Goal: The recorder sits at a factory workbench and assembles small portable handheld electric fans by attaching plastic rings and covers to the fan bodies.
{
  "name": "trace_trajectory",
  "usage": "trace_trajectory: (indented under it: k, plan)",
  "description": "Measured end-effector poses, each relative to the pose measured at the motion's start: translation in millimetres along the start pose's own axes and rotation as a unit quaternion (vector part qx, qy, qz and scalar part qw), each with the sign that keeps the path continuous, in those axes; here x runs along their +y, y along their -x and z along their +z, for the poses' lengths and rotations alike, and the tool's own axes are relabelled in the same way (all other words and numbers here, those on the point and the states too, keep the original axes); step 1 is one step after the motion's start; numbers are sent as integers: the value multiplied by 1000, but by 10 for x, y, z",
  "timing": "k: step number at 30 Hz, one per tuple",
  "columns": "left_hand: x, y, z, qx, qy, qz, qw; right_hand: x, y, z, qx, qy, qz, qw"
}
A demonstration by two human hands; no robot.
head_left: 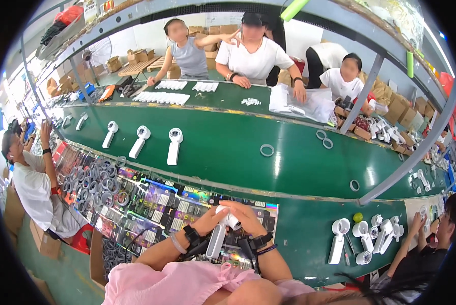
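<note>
Close in front of me, a white handheld fan (216, 242) is held between both hands, its handle slanting down toward my body. My left hand (205, 219) is closed around the fan near its head, the thumb side up. Wrapped over the other side of the head is my right hand (244, 215), fingers bent. The hands cover most of the fan's head, so its front cannot be made out. Beneath them lie rows of dark, shiny printed boxes (187, 209).
Grey rings (93, 185) are heaped on the boxes at left. White handheld fans (174, 147) lie along the green belt (217, 147), with a loose grey ring (267, 150). More fans (339, 241) stand at right near a green ball (357, 217). A metal post (390, 170) slants down there. Several co-workers sit around.
</note>
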State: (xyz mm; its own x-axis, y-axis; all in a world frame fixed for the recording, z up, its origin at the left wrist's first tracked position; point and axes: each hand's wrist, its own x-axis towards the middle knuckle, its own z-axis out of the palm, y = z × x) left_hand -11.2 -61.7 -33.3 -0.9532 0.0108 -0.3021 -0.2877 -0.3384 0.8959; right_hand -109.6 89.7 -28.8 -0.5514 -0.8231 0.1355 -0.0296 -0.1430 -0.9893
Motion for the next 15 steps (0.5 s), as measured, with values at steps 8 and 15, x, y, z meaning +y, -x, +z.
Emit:
trace_trajectory:
  k: [8,15]
  plan:
    - [-205,13,113,-8,56,-32,998,198,-44,59,97,28,-20,995]
    - [176,-23,284,-33,55,-24,998,251,-131,-39,122,-76,32,989]
